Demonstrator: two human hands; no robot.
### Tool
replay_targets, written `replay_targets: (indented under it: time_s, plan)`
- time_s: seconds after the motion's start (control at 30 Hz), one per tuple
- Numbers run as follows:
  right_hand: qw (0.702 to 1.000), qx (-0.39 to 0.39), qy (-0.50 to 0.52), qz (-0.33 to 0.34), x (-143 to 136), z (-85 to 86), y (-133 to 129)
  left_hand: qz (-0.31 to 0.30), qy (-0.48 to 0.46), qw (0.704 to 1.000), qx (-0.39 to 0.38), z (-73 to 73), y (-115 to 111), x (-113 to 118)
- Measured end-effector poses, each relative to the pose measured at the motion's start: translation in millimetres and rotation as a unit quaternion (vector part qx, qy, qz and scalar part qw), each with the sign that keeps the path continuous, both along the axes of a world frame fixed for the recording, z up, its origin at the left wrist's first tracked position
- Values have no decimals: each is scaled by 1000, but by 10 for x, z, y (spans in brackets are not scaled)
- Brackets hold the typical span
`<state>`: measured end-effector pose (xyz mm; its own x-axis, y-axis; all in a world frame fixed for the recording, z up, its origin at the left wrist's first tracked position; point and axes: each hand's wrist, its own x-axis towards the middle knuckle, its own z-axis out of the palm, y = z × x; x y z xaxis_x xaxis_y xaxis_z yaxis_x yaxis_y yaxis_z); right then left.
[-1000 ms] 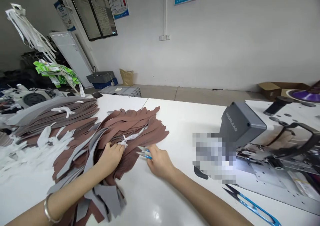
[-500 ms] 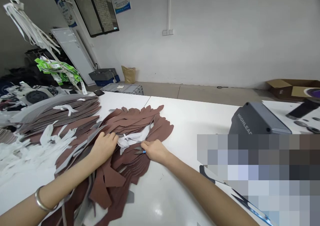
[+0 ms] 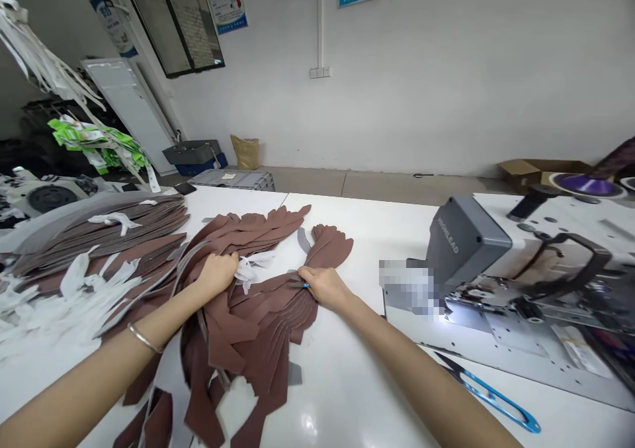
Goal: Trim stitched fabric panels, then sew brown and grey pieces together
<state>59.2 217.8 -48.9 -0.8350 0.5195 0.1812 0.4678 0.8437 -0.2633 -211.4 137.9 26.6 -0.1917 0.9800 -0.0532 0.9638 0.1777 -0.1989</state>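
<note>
Brown fabric pieces [image 3: 278,329] lie fanned in a heap on the white table, with grey backing showing at some edges. My left hand [image 3: 219,274] is closed on the upper part of the heap, beside a white cloth strip [image 3: 251,267]. Closed around the narrow part of a brown bundle [image 3: 331,244] is my right hand [image 3: 321,285]. A small tool with a blue spot [image 3: 303,285] shows at its fingertips, its tips pointing left over the fabric.
A sewing machine [image 3: 469,236] stands at the right, with blue-handled scissors [image 3: 496,398] in front of it. More stacked fabric [image 3: 109,226] and white strips [image 3: 74,302] lie at the left. Green labels [image 3: 99,143] hang above.
The view has turned right, showing more of the sewing machine. My right hand has moved away from my left, and the brown bundle it holds has drawn apart from the upper pieces.
</note>
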Motion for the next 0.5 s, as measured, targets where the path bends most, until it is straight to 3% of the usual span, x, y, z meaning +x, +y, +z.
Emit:
replay_targets:
  time_s: [0.13, 0.23, 0.4, 0.5]
  plan:
    - [999, -30, 17, -37, -15, 12, -16, 12, -104, 995, 3, -47, -28, 261]
    - [994, -53, 33, -91, 0, 77, -66, -15, -191, 981, -29, -117, -131, 433]
    - [980, -68, 53, -179, -12, 361, -307, -78, -291, 948, -105, -94, -76, 323]
    - [975, -97, 54, -191, -67, 556, -402, -73, -289, 950, -91, -91, 38, 248]
